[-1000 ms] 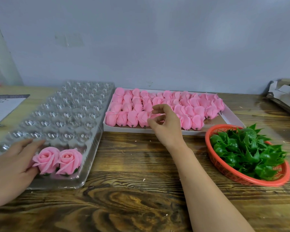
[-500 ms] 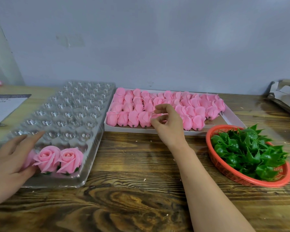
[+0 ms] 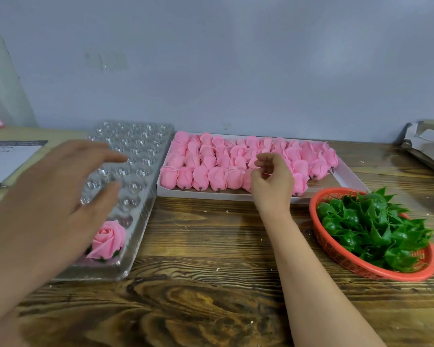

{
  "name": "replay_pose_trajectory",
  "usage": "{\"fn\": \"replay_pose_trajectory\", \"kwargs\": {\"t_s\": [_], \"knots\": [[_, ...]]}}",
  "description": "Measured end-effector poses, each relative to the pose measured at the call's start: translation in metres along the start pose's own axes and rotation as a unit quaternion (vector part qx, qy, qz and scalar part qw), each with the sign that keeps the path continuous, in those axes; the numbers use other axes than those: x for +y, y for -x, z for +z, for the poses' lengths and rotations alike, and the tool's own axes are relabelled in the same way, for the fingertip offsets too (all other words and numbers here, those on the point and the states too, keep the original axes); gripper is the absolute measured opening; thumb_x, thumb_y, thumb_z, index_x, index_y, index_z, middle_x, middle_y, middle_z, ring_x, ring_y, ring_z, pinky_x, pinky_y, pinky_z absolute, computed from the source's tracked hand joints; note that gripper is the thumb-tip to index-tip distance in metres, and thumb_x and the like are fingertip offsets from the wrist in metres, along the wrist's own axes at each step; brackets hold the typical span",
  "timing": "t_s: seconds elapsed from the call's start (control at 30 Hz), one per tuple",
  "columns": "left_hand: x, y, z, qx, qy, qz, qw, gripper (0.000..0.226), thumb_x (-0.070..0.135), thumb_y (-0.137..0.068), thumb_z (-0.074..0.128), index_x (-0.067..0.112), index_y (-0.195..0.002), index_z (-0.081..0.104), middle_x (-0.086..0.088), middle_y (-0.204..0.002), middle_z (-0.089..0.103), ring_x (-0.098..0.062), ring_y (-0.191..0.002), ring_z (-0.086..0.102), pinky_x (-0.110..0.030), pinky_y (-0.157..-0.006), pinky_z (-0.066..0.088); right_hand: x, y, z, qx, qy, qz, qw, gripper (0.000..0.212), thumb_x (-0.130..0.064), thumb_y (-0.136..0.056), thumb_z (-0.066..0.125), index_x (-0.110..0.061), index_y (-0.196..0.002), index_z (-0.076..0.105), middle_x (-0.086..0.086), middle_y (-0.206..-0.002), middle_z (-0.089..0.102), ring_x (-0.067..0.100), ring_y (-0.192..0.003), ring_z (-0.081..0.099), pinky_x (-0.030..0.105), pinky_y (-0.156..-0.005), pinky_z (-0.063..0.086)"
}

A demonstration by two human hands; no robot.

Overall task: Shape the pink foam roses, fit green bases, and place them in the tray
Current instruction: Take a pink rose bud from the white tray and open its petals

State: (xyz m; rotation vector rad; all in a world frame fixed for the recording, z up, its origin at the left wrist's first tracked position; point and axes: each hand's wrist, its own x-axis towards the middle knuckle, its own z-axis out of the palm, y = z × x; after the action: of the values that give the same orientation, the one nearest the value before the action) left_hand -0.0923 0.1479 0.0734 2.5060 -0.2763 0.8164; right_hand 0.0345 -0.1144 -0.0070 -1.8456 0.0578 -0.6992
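Left hand: the left hand (image 3: pixel 55 196) was blurred and hung above the near half of the clear plastic dimpled tray (image 3: pixel 138 156), fingers spread and straight, holding nothing.
Right hand: the right hand (image 3: pixel 271 182) was over the front row of the closed pink foam rosebuds (image 3: pixel 201 177), fingers curled toward the thumb; I could not tell whether they pinched a bud.
Finished rose: one opened pink foam rose (image 3: pixel 108 239) sat in a near cup of the tray, a green base showing under it, partly covered by the left hand.
Buds: they lay in rows on their sides in the shallow white cardboard box (image 3: pixel 206 195), just beside the tray.
Bases: the spiky green plastic bases (image 3: pixel 371 229) were heaped in the round red mesh basket (image 3: pixel 353 267), right of the right forearm.
Surface: all stood on a dark-grained wooden table (image 3: pixel 206 284).
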Motion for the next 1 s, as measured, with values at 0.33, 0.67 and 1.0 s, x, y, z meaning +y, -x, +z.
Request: {"fn": "replay_pose_trajectory", "kwargs": {"t_s": [0.33,0.67,1.0], "knots": [[0.071,-0.056,0.104,0.043,0.231,-0.101,0.967,0.015,0.006,-0.087,0.068,0.019,-0.08,0.064,0.011,-0.068,0.059,0.007,-0.062,0.053,-0.007,-0.059,0.043,0.004,-0.007,-0.008,0.092,0.027,0.008,0.995,0.026,0.003,-0.09,0.052,-0.011,-0.11,0.059,-0.002,-0.1,0.06,0.011,-0.092,0.056,0.002,-0.073,0.04],[0.056,-0.052,0.185,-0.003,0.253,-0.187,0.949,0.01,0.01,-0.091,0.065,0.017,-0.084,0.063,0.008,-0.068,0.058,-0.001,-0.064,0.055,-0.002,-0.058,0.039,0.009,-0.012,-0.014,0.116,0.151,0.031,0.981,0.046,-0.006,-0.094,0.053,-0.005,-0.139,0.041,0.016,-0.139,0.042,0.029,-0.132,0.035,0.04,-0.109,0.035],[0.046,-0.046,0.195,0.043,0.278,-0.18,0.943,0.011,0.006,-0.088,0.065,0.015,-0.081,0.063,0.006,-0.066,0.058,-0.004,-0.062,0.053,-0.006,-0.058,0.041,0.015,-0.02,-0.02,0.028,0.254,0.17,0.952,0.064,-0.009,-0.092,0.053,0.002,-0.147,0.023,0.032,-0.151,0.02,0.046,-0.139,0.021,0.048,-0.117,0.021]]}}
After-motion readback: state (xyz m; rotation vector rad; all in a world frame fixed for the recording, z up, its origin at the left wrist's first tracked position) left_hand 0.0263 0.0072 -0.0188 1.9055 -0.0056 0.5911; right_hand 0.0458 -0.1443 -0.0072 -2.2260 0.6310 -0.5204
